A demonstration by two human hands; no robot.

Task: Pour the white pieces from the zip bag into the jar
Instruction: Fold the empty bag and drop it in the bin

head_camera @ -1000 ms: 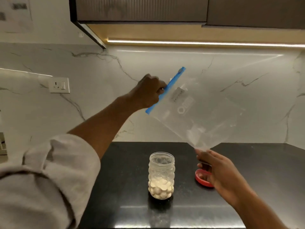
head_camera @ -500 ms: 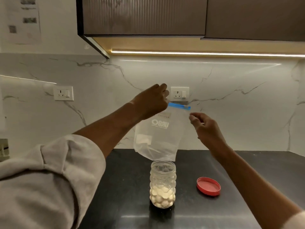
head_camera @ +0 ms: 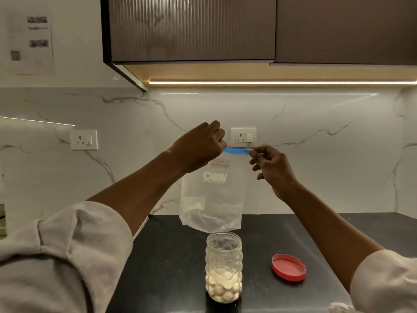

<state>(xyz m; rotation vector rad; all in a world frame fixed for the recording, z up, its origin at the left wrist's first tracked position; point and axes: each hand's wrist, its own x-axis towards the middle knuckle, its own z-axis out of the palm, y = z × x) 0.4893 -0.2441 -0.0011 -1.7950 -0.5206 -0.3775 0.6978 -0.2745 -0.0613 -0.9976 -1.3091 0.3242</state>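
both hands are up at the blue zip strip (head_camera: pixel 235 151) of the zip bag (head_camera: pixel 214 199), one at each end. left hand (head_camera: pixel 199 147) has its fingers curled tight around the left end of the strip, knuckles facing the camera, so the pinch itself is hidden behind the back of the hand. right hand (head_camera: pixel 272 167) pinches the right end of the strip between thumb and forefinger; its other fingers are loosely bent and spread below, touching nothing that can be seen.

zip bag hangs upright from that strip, clear plastic with white printed lettering and a small label near the top. it looks nearly empty, with only a faint pale patch low on its left side; whether that is contents or a reflection cannot be told. its bottom edge hangs just above the open mouth of the jar (head_camera: pixel 224 266), not touching it.

jar stands upright on the black counter (head_camera: pixel 169 256), directly under the bag and well below both hands. white pieces (head_camera: pixel 223 284) fill roughly its lower third. a red lid (head_camera: pixel 288 270) lies flat on the counter to the right of the jar, apart from it.

behind the bag, a wall socket (head_camera: pixel 243 138) sits on the marble backsplash, and another socket (head_camera: pixel 83 139) sits further left. dark cabinets (head_camera: pixel 191 28) hang above with a light strip beneath.
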